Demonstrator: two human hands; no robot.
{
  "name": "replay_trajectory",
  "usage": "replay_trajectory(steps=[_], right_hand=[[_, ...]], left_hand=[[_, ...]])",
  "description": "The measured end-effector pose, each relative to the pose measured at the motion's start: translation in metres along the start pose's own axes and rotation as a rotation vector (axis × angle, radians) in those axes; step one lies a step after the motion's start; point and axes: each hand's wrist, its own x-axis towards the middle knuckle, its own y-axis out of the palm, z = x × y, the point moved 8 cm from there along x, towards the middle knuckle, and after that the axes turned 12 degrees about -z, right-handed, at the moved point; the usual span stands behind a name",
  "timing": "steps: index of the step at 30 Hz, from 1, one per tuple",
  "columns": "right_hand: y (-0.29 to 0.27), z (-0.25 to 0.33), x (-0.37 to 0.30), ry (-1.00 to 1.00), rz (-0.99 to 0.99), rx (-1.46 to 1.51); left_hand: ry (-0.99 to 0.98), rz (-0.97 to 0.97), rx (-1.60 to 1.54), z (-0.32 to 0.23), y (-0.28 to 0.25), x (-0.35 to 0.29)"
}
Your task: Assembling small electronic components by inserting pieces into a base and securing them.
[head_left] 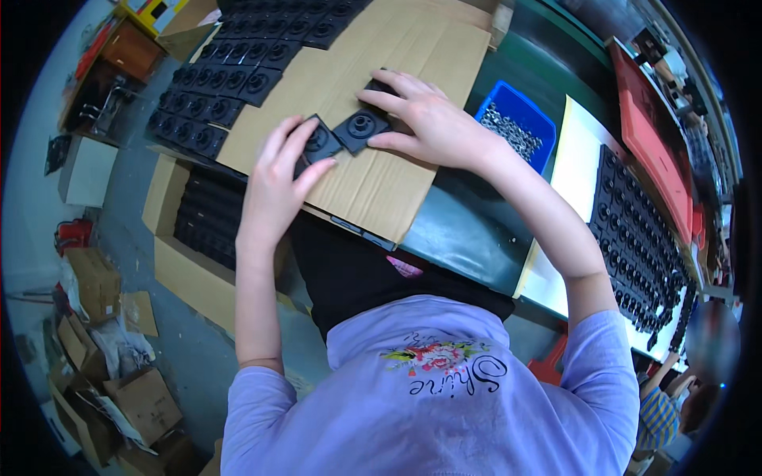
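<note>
A black square part with a round raised centre (pixel 319 141) is pinched between the thumb and fingers of my left hand (pixel 271 178). It rests at a slant on the brown cardboard (pixel 381 186). Touching its corner is a second, similar black square part (pixel 359 125), and my right hand (pixel 432 119) has its thumb and fingers around that one. Under the fingertips of my right hand another dark piece (pixel 379 85) shows in part; its shape is mostly hidden.
Rows of similar black parts (pixel 238 75) cover the cardboard's far left. A blue bin of small metal pieces (pixel 514 127) stands to the right, on the green table (pixel 468 226). Further right, more black parts (pixel 635 230) lie on a white sheet. An open carton (pixel 186 266) sits at lower left.
</note>
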Motion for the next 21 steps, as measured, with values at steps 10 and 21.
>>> replay_trajectory(steps=[10,21], right_hand=[[0.000,0.002,-0.008,-0.140,0.027,0.028],[-0.030,0.018,-0.038,-0.187,0.000,0.166]], left_hand=[[0.057,0.051,-0.005,0.008,-0.003,0.003],[0.237,0.205,-0.188,-0.024,0.028,0.021]])
